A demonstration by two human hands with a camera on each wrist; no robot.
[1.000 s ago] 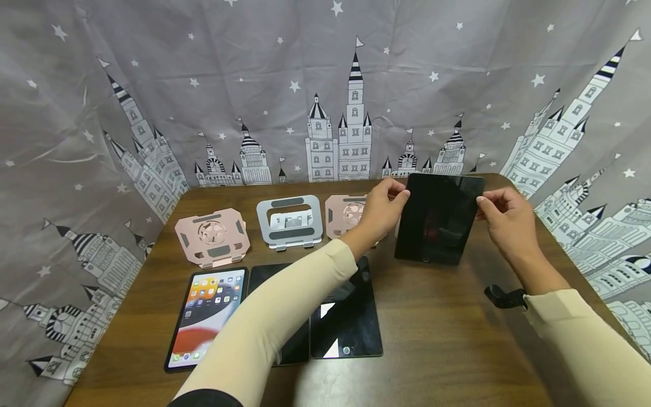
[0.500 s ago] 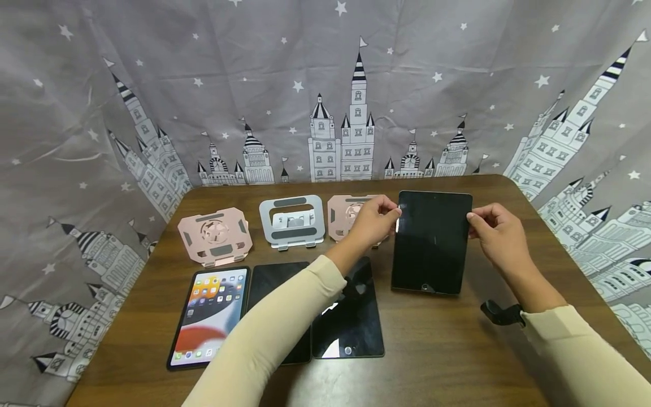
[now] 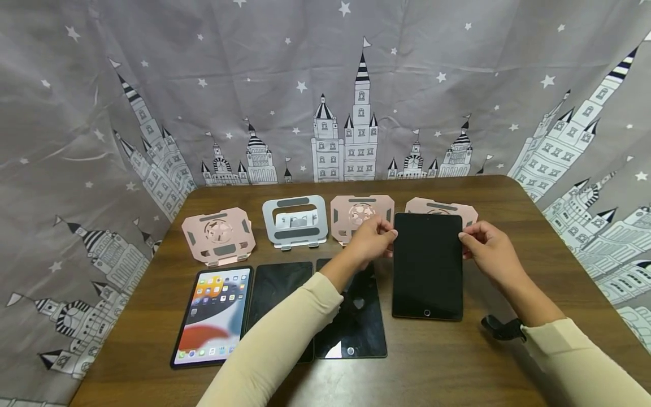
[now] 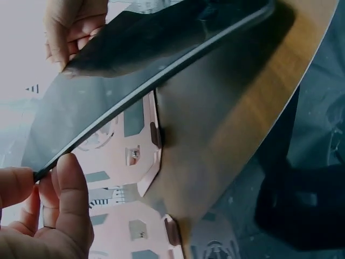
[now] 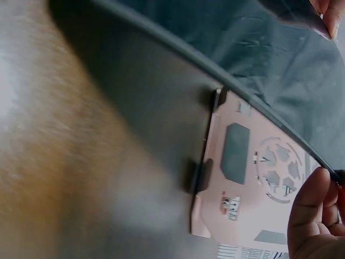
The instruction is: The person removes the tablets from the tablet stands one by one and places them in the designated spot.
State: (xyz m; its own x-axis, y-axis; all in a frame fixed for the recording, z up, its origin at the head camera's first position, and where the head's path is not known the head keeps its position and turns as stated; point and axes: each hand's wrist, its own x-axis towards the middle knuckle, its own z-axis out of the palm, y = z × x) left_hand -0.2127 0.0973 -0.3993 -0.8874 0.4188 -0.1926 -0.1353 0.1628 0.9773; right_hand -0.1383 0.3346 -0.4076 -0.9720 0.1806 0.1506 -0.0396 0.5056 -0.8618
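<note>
A dark-screened tablet [image 3: 428, 268] with a round home button is held between both hands, tilted over the table. My left hand [image 3: 370, 242] pinches its upper left edge, thumb in front and fingers behind. At the upper right edge my right hand [image 3: 489, 247] pinches it the same way. Behind the tablet stands a pink tablet stand [image 3: 465, 210], partly hidden by it. In the left wrist view the tablet's thin edge [image 4: 135, 96] runs slantwise above two pink stands. The right wrist view has the pink stand [image 5: 264, 172] just beyond the tablet's edge.
Also standing in the row are a pink stand [image 3: 362, 209], a blue-grey stand [image 3: 296, 234] and another pink stand [image 3: 220, 237]. Before them lie a lit tablet [image 3: 216, 314] and two dark tablets [image 3: 280, 285], [image 3: 362, 316], partly under the left sleeve. A patterned curtain [image 3: 254, 68] hangs behind.
Both hands have brought the tablet down and toward the front of the table, slightly left. The pink stand behind it has come into view. The stands and flat tablets stay in place.
</note>
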